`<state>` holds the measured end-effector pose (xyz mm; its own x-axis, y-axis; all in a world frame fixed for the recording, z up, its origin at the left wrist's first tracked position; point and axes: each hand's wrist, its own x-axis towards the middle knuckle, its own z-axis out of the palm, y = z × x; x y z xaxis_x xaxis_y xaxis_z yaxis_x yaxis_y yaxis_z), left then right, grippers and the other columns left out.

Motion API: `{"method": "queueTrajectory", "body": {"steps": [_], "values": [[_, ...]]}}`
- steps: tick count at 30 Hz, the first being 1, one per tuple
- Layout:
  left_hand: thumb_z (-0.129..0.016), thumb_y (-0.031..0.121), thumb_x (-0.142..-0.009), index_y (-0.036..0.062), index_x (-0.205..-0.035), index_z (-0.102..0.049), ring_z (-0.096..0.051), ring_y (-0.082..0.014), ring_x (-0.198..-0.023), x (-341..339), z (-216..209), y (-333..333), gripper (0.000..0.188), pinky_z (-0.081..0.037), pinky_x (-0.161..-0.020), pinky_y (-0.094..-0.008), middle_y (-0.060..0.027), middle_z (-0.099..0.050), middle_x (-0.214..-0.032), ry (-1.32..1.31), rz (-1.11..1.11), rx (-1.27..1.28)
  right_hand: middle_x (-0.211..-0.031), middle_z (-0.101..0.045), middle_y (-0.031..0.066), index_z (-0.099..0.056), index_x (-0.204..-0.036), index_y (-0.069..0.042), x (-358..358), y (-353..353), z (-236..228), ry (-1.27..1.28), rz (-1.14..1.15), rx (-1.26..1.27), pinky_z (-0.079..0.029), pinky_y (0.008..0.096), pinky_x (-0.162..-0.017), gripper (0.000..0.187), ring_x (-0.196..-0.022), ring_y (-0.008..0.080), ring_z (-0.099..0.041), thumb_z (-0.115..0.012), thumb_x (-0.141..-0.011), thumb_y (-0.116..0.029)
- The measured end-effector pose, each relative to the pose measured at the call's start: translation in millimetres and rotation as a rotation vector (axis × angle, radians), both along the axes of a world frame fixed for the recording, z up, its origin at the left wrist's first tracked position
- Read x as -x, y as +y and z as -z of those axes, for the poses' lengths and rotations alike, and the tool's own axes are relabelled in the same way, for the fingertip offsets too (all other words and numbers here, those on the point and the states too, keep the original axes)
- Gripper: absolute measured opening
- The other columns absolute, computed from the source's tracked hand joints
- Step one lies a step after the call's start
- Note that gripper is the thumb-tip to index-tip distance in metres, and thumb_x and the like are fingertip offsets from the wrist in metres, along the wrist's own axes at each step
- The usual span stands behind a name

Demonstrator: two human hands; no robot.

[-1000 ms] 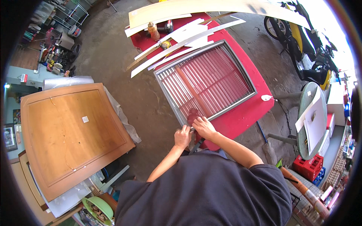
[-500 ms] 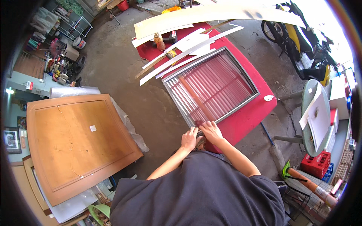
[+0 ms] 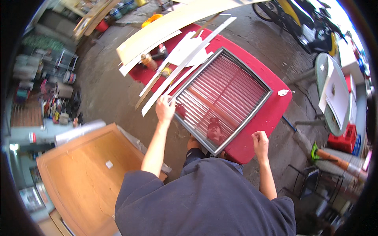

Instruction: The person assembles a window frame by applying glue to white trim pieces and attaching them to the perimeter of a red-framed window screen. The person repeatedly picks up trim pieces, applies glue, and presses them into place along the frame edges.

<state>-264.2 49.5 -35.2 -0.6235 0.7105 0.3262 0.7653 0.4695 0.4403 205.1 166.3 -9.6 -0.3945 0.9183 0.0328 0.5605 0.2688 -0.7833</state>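
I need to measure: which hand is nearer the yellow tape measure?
Your left hand, by the left edge of the framed panel; your right hand is farther, to its right.

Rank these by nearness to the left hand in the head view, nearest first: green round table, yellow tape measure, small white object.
1. Yellow tape measure: just beyond the left hand.
2. Small white object: red table's right side.
3. Green round table: farther right.

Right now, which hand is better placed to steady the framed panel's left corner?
Likely the left hand: it is close by that corner, though contact is unclear. The right hand is apart from the framed panel, off its lower right side, near the edge of the red table.
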Motion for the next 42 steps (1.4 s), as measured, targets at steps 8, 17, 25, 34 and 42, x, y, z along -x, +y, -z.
{"method": "queueTrajectory", "body": {"steps": [8, 17, 25, 34, 42], "values": [[-0.072, 0.034, -0.089, 0.0073, -0.107, -0.067, -0.064, -0.0369, -0.101, 187.1, 65.3, 145.9, 0.033, -0.053, -0.087, -0.0476, -0.0174, -0.065, -0.107, 0.099, 0.167, 0.24, -0.087, -0.062, 0.001, -0.059, -0.099, -0.004, 110.6, -28.1, -103.2, 0.592, 0.475, 0.278, -0.049, 0.0216, -0.065, 0.011, -0.073, 0.0065, -0.058, -0.067, -0.095, 0.003], [-0.076, 0.025, -0.087, 0.0103, -0.116, -0.061, -0.066, -0.0363, -0.104, 218.8, 83.2, 185.0, 0.036, -0.055, -0.086, -0.0481, -0.0145, -0.063, -0.113, 0.125, 0.166, 0.446, -0.104, -0.072, 0.0151, -0.062, -0.099, -0.004, 256.0, -45.9, -317.9, 1.102, -0.275, -0.261, -0.059, 0.0401, -0.073, 0.005, -0.09, 0.0319, -0.072, -0.065, -0.095, -0.003], [-0.07, 0.016, -0.085, 0.0054, -0.112, -0.061, -0.066, -0.0367, -0.101, 236.7, 93.5, 193.7, 0.031, -0.055, -0.086, -0.0473, -0.0174, -0.065, -0.11, 0.153, 0.212, 0.379, -0.105, -0.072, 0.0123, -0.062, -0.1, -0.006, 273.2, -54.3, -311.9, 1.134, -0.205, -0.342, -0.057, 0.0395, -0.075, 0.008, -0.092, 0.0307, -0.071, -0.068, -0.095, -0.007], [-0.064, 0.014, -0.093, 0.0009, -0.109, -0.064, -0.068, -0.0277, -0.079, 266.9, 92.7, 190.9, 0.021, -0.055, -0.077, -0.0383, -0.0158, -0.071, -0.095, -0.337, 0.282, 0.184, -0.055, -0.038, -0.0072, -0.061, -0.088, 0.002, 148.4, -45.4, -198.2, 0.713, 0.705, -0.234, -0.022, 0.0229, -0.042, 0.035, -0.045, -0.0008, -0.028, -0.053, -0.108, -0.025], [-0.047, 0.022, -0.109, 0.0057, -0.126, -0.05, -0.056, -0.008, -0.064, 199.0, 21.4, 134.7, 0.023, -0.047, -0.054, -0.0215, -0.0098, -0.068, -0.099, -1.209, 0.232, -0.097, -0.092, -0.068, 0.0053, -0.065, -0.105, 0.0, 14.2, 40.1, 34.2, 0.256, 0.852, 0.066, -0.052, 0.0297, -0.078, 0.02, -0.085, 0.0139, -0.062, -0.067, -0.099, -0.02]]}}
